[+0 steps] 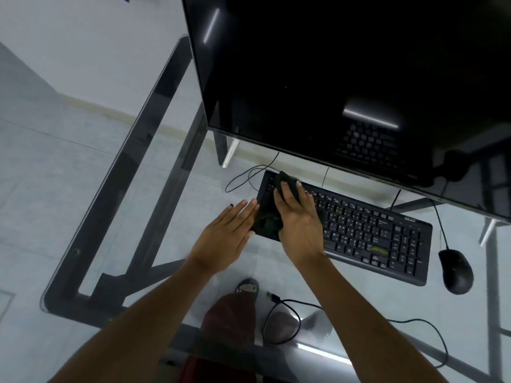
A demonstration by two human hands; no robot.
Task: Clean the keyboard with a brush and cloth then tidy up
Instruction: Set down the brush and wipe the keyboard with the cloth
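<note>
Two hands work the flat black plastic keyboard (pixel 359 230): your right hand (pixel 298 217) grips a crumpled dark cloth (pixel 287 183) — unwiped keys run rightward; flat-fingered left hand (pixel 224 236) braces its near-left corner.

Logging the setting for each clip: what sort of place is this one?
Probably a home or office computer desk: a glass-topped table on a dark frame holds a black keyboard, a mouse and a large dark monitor, over a pale tiled floor.

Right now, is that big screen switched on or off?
Off, it seems: the monitor is black, showing only reflections of lights and the keyboard.
</note>
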